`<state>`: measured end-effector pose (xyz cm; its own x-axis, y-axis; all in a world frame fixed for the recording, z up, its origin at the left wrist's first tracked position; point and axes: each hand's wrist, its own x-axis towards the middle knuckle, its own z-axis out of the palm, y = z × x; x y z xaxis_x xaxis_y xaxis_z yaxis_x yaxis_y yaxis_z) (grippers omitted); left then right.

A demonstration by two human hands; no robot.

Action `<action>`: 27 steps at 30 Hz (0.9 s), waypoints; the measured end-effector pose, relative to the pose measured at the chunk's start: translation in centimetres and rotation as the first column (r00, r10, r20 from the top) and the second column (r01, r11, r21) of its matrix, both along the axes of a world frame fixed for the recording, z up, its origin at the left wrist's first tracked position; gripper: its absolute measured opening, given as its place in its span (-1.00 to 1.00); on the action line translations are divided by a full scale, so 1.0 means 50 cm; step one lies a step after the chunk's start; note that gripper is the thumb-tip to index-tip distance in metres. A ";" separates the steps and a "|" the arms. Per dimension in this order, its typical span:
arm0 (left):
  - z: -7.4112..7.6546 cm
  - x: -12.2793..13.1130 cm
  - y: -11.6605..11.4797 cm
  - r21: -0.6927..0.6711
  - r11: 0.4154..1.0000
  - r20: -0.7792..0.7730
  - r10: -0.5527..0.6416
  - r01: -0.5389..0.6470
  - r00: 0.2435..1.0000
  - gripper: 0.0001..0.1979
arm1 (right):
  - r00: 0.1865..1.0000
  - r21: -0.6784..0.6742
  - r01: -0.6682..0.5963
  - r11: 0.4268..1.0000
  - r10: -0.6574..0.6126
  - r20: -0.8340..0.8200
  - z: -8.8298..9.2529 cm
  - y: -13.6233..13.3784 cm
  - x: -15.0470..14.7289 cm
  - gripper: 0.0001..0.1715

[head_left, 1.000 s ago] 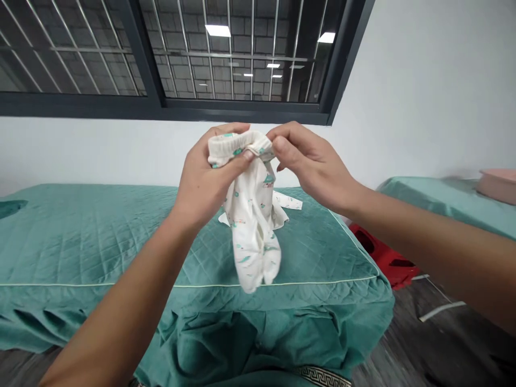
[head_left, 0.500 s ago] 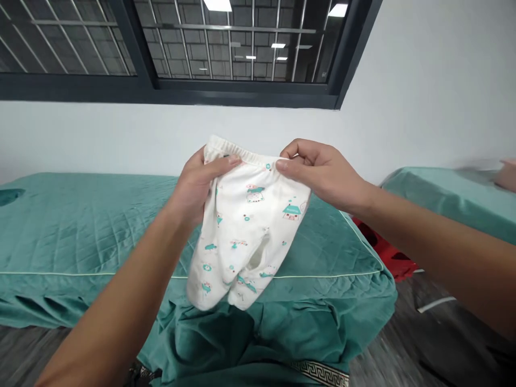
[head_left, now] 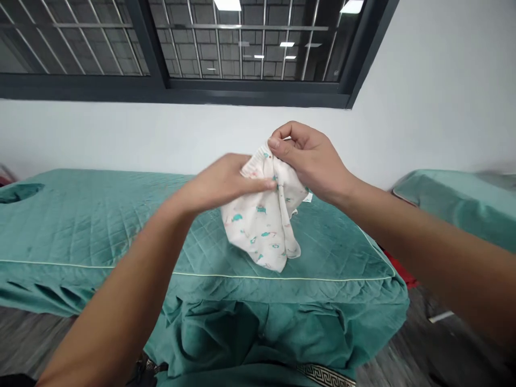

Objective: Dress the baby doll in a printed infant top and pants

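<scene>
Got two hands (head_left: 221, 183) (head_left: 312, 158), just the one pair of printed baby pants (head_left: 260, 226), two green-covered beds (head_left: 121, 220) (head_left: 463, 196) and a single dark-framed window (head_left: 258, 92) with two panes (head_left: 250, 59) (head_left: 68, 43) showing.

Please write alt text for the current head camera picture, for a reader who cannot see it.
The left hand and the right hand hold up a small white garment with green print, the right pinching its top. Below is a green quilted bed; behind are a white wall and a dark-framed, barred window.
</scene>
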<state>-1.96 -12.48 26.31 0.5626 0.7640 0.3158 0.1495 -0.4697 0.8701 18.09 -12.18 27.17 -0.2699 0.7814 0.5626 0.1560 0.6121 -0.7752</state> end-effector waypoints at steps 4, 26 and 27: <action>-0.045 0.010 0.023 -0.116 0.991 0.136 -0.049 0.066 0.989 -0.71 | 0.987 -0.072 -0.059 0.996 0.069 0.148 0.013 -0.016 0.015 -0.53; -0.181 0.015 0.068 -0.436 0.869 0.469 -0.002 0.233 0.883 -0.77 | 0.979 -0.560 -0.147 0.816 0.040 -0.200 -0.168 0.020 0.041 -0.36; -0.189 0.017 0.071 -0.456 0.864 0.537 0.076 0.213 0.840 -0.75 | 0.978 -0.596 -0.206 0.776 0.143 -0.153 -0.180 0.017 0.043 -0.37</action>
<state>-1.12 -8.91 16.88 0.4786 0.8599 0.1776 -0.4081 0.0388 0.9121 20.25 -11.35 18.20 -0.4062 0.9136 0.0192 0.0005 0.0212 -0.9998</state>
